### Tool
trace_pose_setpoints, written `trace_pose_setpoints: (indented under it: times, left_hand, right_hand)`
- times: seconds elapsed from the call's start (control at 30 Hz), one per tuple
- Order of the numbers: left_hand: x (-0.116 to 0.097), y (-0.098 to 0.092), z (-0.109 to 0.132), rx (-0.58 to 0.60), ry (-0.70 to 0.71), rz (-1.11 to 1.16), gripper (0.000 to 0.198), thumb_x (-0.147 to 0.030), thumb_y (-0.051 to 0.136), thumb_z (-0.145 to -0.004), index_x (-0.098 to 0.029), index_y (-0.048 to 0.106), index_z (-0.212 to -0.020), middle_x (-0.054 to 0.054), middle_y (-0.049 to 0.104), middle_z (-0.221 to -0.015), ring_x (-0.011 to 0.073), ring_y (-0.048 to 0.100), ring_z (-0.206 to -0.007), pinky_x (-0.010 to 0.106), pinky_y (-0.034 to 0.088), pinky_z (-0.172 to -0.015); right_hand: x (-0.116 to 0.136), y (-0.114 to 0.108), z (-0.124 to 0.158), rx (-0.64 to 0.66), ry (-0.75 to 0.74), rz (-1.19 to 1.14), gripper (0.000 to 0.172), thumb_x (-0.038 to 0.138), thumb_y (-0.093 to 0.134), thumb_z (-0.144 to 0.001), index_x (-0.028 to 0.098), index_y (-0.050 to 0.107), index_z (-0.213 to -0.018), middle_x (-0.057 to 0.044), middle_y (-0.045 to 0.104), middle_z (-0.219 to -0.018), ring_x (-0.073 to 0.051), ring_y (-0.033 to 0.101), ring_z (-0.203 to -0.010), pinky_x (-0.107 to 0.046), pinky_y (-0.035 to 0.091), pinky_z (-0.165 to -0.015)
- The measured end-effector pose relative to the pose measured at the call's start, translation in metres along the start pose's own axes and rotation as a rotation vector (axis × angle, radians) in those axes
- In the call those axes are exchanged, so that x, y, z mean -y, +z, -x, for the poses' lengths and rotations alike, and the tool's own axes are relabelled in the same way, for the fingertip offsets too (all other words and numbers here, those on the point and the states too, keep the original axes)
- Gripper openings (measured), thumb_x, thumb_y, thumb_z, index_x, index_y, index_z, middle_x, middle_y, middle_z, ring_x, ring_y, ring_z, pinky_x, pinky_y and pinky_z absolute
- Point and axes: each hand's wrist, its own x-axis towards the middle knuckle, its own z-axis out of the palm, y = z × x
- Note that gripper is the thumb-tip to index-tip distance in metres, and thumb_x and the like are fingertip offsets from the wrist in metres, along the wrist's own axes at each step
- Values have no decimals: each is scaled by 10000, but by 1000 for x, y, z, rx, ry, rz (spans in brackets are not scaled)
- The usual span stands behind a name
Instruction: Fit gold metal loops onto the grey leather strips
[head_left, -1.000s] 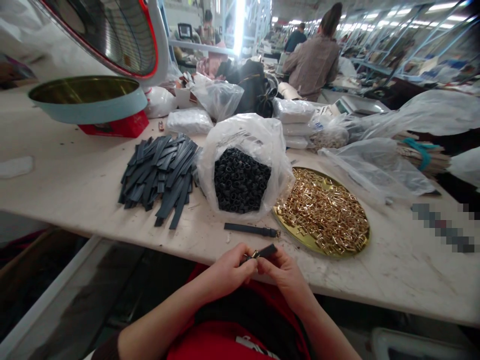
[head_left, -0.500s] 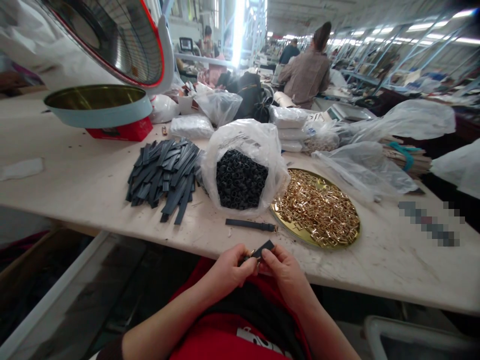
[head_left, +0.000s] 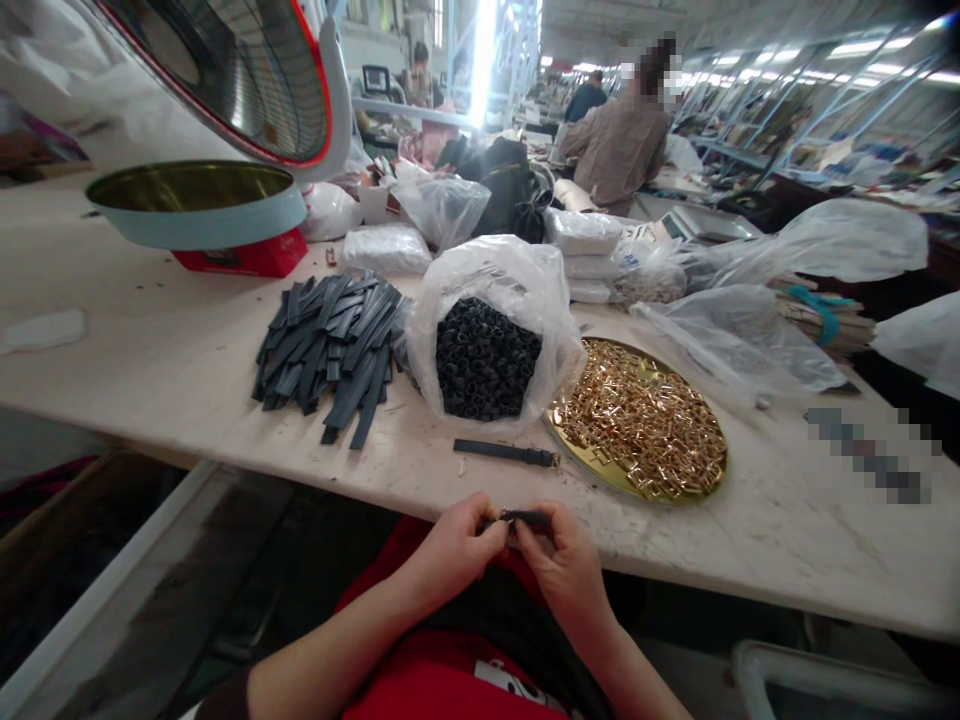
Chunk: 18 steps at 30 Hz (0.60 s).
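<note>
At the table's front edge, my left hand [head_left: 469, 540] pinches one end of a dark strap [head_left: 531, 517] beside a small gold buckle [head_left: 505, 514]. My right hand [head_left: 559, 550] is closed on the strap's other part, and the fingers hide much of it. Just beyond lies a finished-looking strap with a gold buckle [head_left: 504, 453]. Behind it stands an open plastic bag [head_left: 559, 375] of small black loops [head_left: 486, 360]. A pile of dark strips [head_left: 330, 345] lies to the left, and a round gold tray [head_left: 581, 462] with many gold buckles [head_left: 645, 420] to the right.
A blue-grey round tin [head_left: 202, 225] rests on a red box [head_left: 247, 256] at the left, below a fan [head_left: 247, 80]. Clear bags [head_left: 742, 335] and wrapped packs [head_left: 386, 248] line the table's [head_left: 150, 370] back. A person [head_left: 619, 145] is farther off.
The strap between my hands has turned from slanting upward to nearly level, and my right fingers have curled further round it. The view has shifted slightly.
</note>
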Motion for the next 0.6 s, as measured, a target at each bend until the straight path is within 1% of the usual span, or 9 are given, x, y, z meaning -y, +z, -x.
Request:
trace_pose_setpoints:
  times: [0.07, 0.13, 0.17, 0.27, 0.33, 0.37, 0.43, 0.5, 0.6]
  left_hand:
    - [-2, -1, 1, -59, 51, -115, 188, -330, 469, -759, -167, 445, -667, -34, 479, -573, 102, 426, -528, 211, 280, -473]
    - [-3, -4, -1, -31, 69, -145, 197, -338, 486, -763, -167, 458, -668, -31, 495, -582, 105, 424, -541, 214, 274, -487]
    - [-4, -6, -3, 10, 61, -122, 211, -354, 493, -767, -167, 463, -674, -32, 508, -582, 101, 419, -525, 215, 275, -483]
    - [-3, -15, -13, 101, 24, -33, 252, -397, 506, -773, -167, 461, -679, -41, 511, -546, 94, 412, -471, 213, 285, -467]
    - [-2, -22, -22, 84, 4, -2, 237, -385, 542, -750, -166, 463, -711, -53, 488, -522, 97, 424, -464, 210, 293, -464]
    - [-2, -24, -26, 64, 6, 9, 214, -353, 561, -732, -162, 478, -781, -59, 492, -534, 100, 440, -474, 207, 302, -471]
    - [-3, -28, -33, 36, 42, 7, 313, -287, 556, -728, -161, 475, -1002, -57, 535, -609, 102, 472, -514, 204, 333, -505]
    - [-4, -30, -39, 52, 104, -35, 367, -268, 497, -770, -182, 459, -1125, -46, 558, -665, 101, 485, -554, 205, 351, -537]
    - [-1, -30, -47, 51, 107, -61, 251, -320, 423, -819, -174, 546, -982, -40, 531, -618, 95, 459, -509, 203, 345, -499]
  right_hand:
    - [-1, -1, -6, 106, 84, -111, 267, 444, 585, -740, 186, 531, -779, -18, 574, -711, -176, 525, -667, -297, 413, -629]
    - [-1, -3, -12, 220, 153, -209, 284, 457, 585, -740, 182, 517, -755, -7, 556, -684, -163, 510, -642, -282, 406, -601]
    - [0, -4, -15, 244, 146, -197, 289, 460, 586, -740, 180, 515, -738, -4, 547, -670, -161, 501, -638, -277, 397, -593]
    - [6, -7, -21, 218, 17, -25, 294, 465, 573, -753, 180, 526, -699, 1, 520, -634, -158, 471, -626, -274, 364, -582]
    - [10, -11, -29, 241, -52, 35, 293, 465, 533, -786, 184, 536, -701, -2, 524, -647, -160, 480, -638, -275, 361, -591]
    - [11, -13, -36, 284, -69, 41, 306, 467, 497, -809, 185, 537, -699, -5, 531, -654, -160, 492, -642, -276, 367, -597]
    - [14, -18, -58, 357, -90, 67, 358, 475, 406, -856, 185, 535, -689, -6, 530, -631, -161, 508, -625, -278, 378, -589]
    - [15, -21, -87, 290, -169, 182, 365, 440, 358, -885, 180, 556, -725, -16, 541, -646, -168, 526, -642, -283, 393, -608]
    - [17, -18, -134, 79, -356, 605, 195, 271, 440, -863, 167, 604, -869, -65, 581, -814, -200, 554, -759, -307, 396, -688]
